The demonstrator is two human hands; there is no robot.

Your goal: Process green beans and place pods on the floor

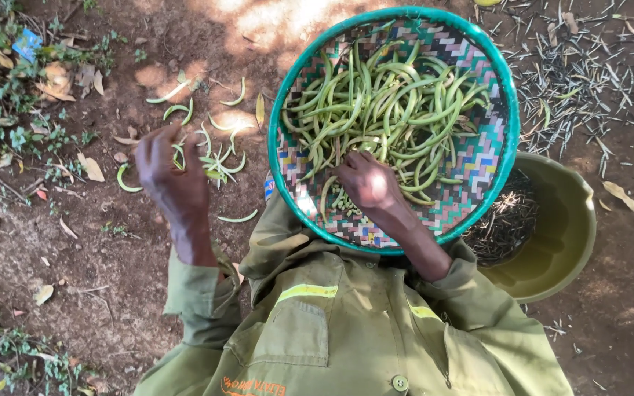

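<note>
The right hand (pixel 367 182) rests curled among the green pods (pixel 387 110) heaped in the woven basket (pixel 504 103); whether its fingers pinch one I cannot tell. The left hand (pixel 174 176) hangs out over the ground, fingers loosely bent above the empty pods (pixel 218 163) scattered just beyond it. Picking from the basket's near edge should keep each reach short. Below the basket sits a green bowl (pixel 570 235).

Green bean pods (pixel 390 110) heaped (tangled) in woven basket (pixel 478 158).
</note>
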